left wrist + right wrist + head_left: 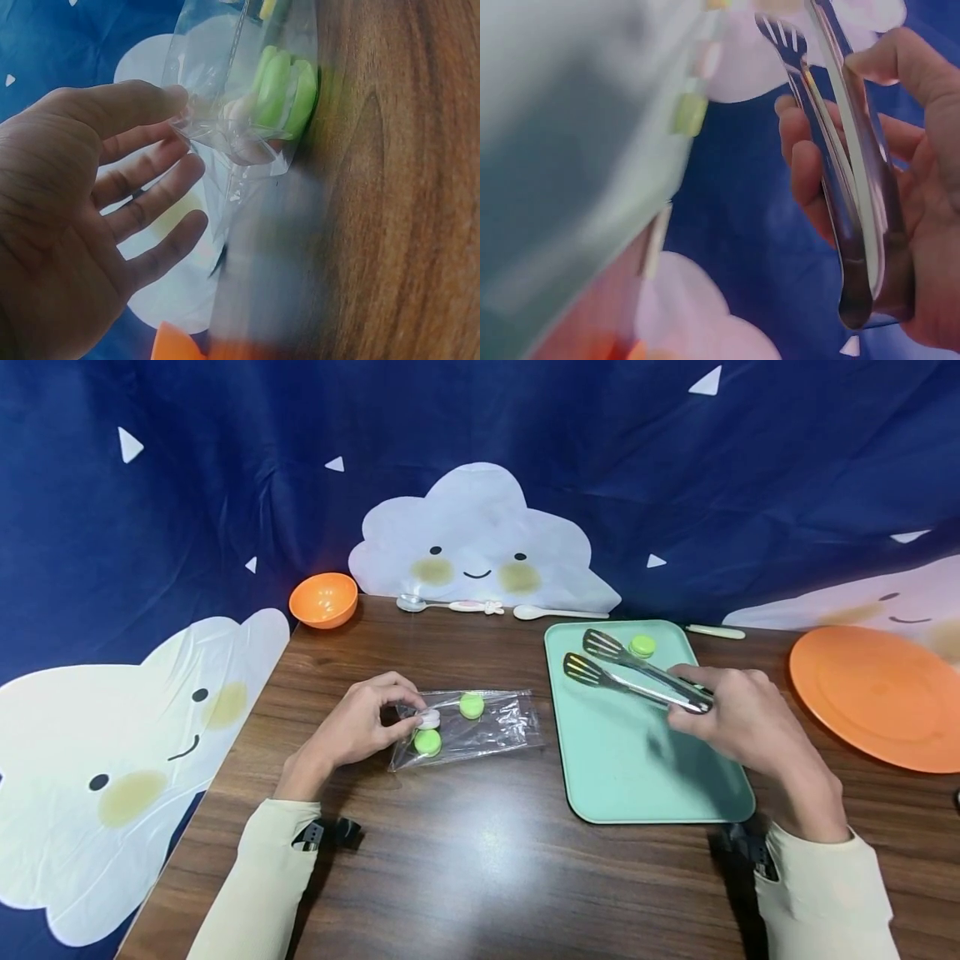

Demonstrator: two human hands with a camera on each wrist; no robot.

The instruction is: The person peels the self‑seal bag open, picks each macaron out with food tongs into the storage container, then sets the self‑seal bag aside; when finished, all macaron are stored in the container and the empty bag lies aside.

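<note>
A clear plastic bag lies on the wooden table with two green macarons and a white one inside. My left hand pinches the bag's near end beside the white macaron. In the left wrist view the left hand has its thumb on the bag, with a green macaron showing through the film. My right hand grips metal tongs above a mint-green tray. The slotted tips stand apart near a green macaron on the tray. In the right wrist view the right hand curls round the tongs.
An orange bowl sits at the back left and an orange plate at the right edge. Two spoons and a pale utensil lie along the back. A blue cloud-printed curtain walls the table.
</note>
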